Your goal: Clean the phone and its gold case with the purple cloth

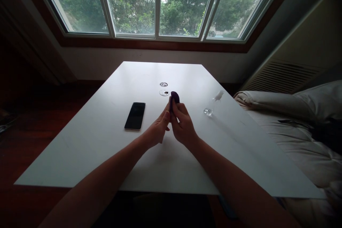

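Observation:
My left hand (158, 127) and my right hand (184, 124) meet above the middle of the white table (107, 164). Between their fingertips is a small dark purple, rounded thing (175, 97), its top standing out above the fingers. My right thumb and fingers pinch it, while my left fingers press against its left side. The fingers hide its lower part, and I cannot make out its kind. To the left of my hands lies a black-screened smartphone (135, 115). Just beyond them are two flat, round, silvery pieces (164, 84), one behind the other.
A clear spray bottle (213, 104) with a whitish top is on the table's right side, apart from my right hand. Beside the right table edge is a pale, padded bed or couch (278, 131). A wide window (157, 7) stands behind the table's far edge.

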The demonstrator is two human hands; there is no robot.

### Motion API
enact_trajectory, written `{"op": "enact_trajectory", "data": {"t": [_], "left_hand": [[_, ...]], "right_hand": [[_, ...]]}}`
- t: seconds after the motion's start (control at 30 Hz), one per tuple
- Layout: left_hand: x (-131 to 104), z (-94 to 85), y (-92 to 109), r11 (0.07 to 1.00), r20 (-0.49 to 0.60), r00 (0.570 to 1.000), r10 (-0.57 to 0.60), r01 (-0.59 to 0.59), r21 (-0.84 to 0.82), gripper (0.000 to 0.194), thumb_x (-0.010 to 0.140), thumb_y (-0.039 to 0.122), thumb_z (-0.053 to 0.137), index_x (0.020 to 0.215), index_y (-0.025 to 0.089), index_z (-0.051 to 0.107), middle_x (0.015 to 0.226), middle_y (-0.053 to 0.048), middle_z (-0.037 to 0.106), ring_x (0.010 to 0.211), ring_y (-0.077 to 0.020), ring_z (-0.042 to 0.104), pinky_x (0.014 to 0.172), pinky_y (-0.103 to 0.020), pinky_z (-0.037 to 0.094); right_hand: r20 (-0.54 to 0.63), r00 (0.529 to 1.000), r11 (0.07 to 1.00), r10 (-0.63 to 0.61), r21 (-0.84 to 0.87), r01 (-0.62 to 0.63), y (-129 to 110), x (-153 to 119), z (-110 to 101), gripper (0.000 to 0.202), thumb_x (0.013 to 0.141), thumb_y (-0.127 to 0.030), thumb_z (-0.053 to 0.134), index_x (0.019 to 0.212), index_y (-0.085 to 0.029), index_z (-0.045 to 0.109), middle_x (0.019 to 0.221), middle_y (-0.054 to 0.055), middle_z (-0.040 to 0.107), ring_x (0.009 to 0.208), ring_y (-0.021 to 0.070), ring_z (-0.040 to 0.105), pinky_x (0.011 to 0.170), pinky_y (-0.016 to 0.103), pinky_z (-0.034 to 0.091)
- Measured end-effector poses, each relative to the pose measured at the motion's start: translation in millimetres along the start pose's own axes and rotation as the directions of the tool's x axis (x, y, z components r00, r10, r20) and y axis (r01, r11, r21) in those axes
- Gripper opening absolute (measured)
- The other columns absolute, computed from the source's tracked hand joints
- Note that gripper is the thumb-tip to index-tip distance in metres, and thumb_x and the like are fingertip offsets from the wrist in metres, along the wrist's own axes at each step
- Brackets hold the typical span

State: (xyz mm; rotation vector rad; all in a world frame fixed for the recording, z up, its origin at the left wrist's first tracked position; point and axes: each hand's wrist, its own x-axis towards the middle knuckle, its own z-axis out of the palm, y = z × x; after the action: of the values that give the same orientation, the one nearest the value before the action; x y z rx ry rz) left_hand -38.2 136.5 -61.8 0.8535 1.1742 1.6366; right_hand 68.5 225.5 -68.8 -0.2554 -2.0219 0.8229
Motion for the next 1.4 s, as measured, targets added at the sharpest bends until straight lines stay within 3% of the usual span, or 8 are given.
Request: {"op": "enact_trajectory", "data": {"t": [0.1, 0.2, 0.43, 0.6, 0.73, 0.97, 1.13, 1.4], "left_hand": [[-4, 2.1, 7, 0.99, 0.066, 0.998, 0.011, -0.02, 0.14, 0.061, 0.099, 0.057, 0.048, 0.152, 0.028, 0.047, 0.135, -0.011, 0.066, 0.107, -0.0264, 0.065, 0.07, -0.027, 0.053], [-9, 1.1, 16, 0.995, 0.091, 0.992, -0.087, 0.082, 0.063, 0.063, 0.099, 0.064, 0.043, 0.146, 0.024, 0.051, 0.138, -0.015, 0.062, 0.107, -0.0281, 0.065, 0.071, -0.032, 0.057], [-10, -15.2, 35, 0.888, 0.287, 0.895, -0.341, 0.407, -0.215, 0.06, 0.1, 0.06, 0.041, 0.138, 0.017, 0.056, 0.134, -0.02, 0.061, 0.104, -0.0301, 0.067, 0.076, -0.043, 0.061], [-10, -15.4, 36, 0.863, 0.322, 0.87, -0.374, 0.454, -0.222, 0.055, 0.1, 0.058, 0.044, 0.132, 0.016, 0.058, 0.127, -0.019, 0.064, 0.101, -0.0305, 0.068, 0.074, -0.044, 0.062], [-10, -14.7, 35, 0.901, 0.273, 0.892, -0.36, 0.408, -0.149, 0.055, 0.097, 0.06, 0.05, 0.127, 0.016, 0.06, 0.115, -0.018, 0.067, 0.101, -0.0318, 0.068, 0.072, -0.044, 0.063], [-12, -14.4, 35, 0.902, 0.268, 0.874, -0.404, 0.43, -0.045, 0.054, 0.095, 0.06, 0.054, 0.123, 0.015, 0.06, 0.127, -0.02, 0.063, 0.097, -0.0295, 0.068, 0.062, -0.038, 0.061], [-11, -13.4, 31, 0.908, 0.22, 0.885, -0.411, 0.418, 0.015, 0.057, 0.094, 0.062, 0.054, 0.125, 0.014, 0.059, 0.13, -0.021, 0.062, 0.096, -0.0284, 0.067, 0.059, -0.036, 0.06], [-11, -12.9, 36, 0.863, 0.258, 0.842, -0.473, 0.502, -0.057, 0.053, 0.091, 0.058, 0.061, 0.12, 0.014, 0.063, 0.111, -0.018, 0.071, 0.091, -0.0279, 0.07, 0.077, -0.042, 0.058]], "right_hand": [[-0.043, 0.995, 0.984, -0.089, -0.159, 0.081, 8, 3, -6, 0.054, 0.102, -0.02, 0.047, 0.155, -0.032, 0.045, 0.11, 0.01, 0.055, 0.094, 0.023, 0.059, 0.08, 0.041, 0.057], [-0.175, 0.978, 0.972, -0.117, -0.222, 0.076, 17, 6, -10, 0.048, 0.101, -0.019, 0.049, 0.147, -0.032, 0.055, 0.108, 0.008, 0.056, 0.096, 0.0219, 0.06, 0.083, 0.041, 0.057], [-0.469, 0.839, 0.942, 0.277, -0.04, -0.333, 33, 15, -26, 0.039, 0.1, -0.031, 0.051, 0.135, -0.022, 0.066, 0.103, 0.006, 0.064, 0.085, 0.0196, 0.067, 0.073, 0.037, 0.059], [-0.198, 0.98, 0.938, 0.002, -0.34, -0.071, 29, 15, -26, 0.034, 0.098, -0.025, 0.054, 0.126, -0.019, 0.072, 0.103, 0.01, 0.065, 0.097, 0.0259, 0.064, 0.085, 0.045, 0.058], [0.042, 0.997, 0.916, -0.06, -0.396, 0.072, 19, 13, -19, 0.037, 0.097, -0.024, 0.055, 0.131, -0.016, 0.069, 0.112, 0.014, 0.063, 0.115, 0.0319, 0.059, 0.095, 0.05, 0.056], [-0.075, 0.993, 0.99, 0.091, -0.098, -0.098, 18, 14, -22, 0.019, 0.099, -0.029, 0.059, 0.098, -0.022, 0.076, 0.112, 0.008, 0.071, 0.097, 0.0228, 0.069, 0.083, 0.039, 0.059], [-0.071, 0.965, 0.966, 0.254, 0.058, -0.25, 32, 13, -24, 0.031, 0.089, -0.031, 0.073, 0.118, -0.023, 0.068, 0.102, 0.004, 0.075, 0.09, 0.0218, 0.072, 0.08, 0.037, 0.059], [0.011, 1.0, 0.987, 0.002, -0.162, 0.0, 21, 13, -21, 0.013, 0.098, -0.025, 0.059, 0.1, -0.022, 0.072, 0.092, 0.005, 0.07, 0.081, 0.0194, 0.066, 0.074, 0.034, 0.053]]}}
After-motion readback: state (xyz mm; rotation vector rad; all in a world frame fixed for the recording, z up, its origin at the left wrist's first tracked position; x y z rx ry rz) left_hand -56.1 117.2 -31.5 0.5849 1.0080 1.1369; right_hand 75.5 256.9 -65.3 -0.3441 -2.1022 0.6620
